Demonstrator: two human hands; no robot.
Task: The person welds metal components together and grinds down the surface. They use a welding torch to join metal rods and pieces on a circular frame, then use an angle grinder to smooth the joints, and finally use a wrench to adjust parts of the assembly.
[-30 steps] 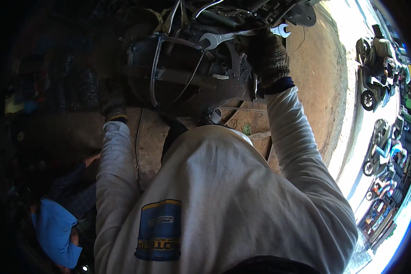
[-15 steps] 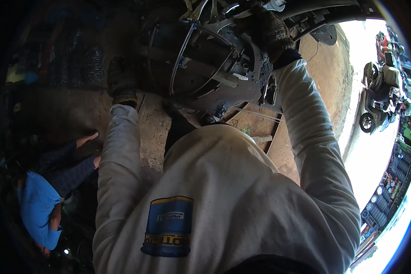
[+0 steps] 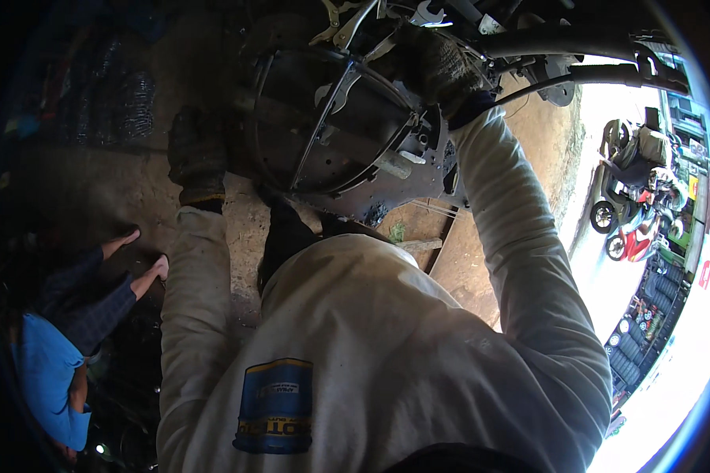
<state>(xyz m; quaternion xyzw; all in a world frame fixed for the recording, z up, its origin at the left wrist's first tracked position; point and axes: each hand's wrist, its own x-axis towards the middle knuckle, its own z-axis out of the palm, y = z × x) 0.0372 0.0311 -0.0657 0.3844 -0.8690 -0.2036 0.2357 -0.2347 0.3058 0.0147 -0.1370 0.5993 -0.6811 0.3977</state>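
A round metal frame (image 3: 294, 175) with a straight bar across it lies over a dark metal plate (image 3: 355, 154) in front of me. My left hand (image 3: 197, 154), in a dark knitted glove, is beside the plate's left edge; its fingers are lost in shadow. Against the frame's far right side is my right hand (image 3: 448, 72), also gloved, reaching among metal parts that hide its fingertips. Locking pliers (image 3: 353, 30) sit at the frame's far edge. Near my right hand shows the open end of a wrench (image 3: 427, 14).
Dark tubes (image 3: 560, 41) extend right beyond my right hand. A person in a blue shirt (image 3: 51, 370) is at the lower left, legs toward me. Outside on the right stand parked motorcycles (image 3: 627, 185) and stacked tyres (image 3: 647, 307). A wooden piece (image 3: 420, 245) lies on the ground.
The view has shifted, so the frame's bar stands at a different slant and more of the tubes shows. My right hand appears further left. The person in blue has moved their legs.
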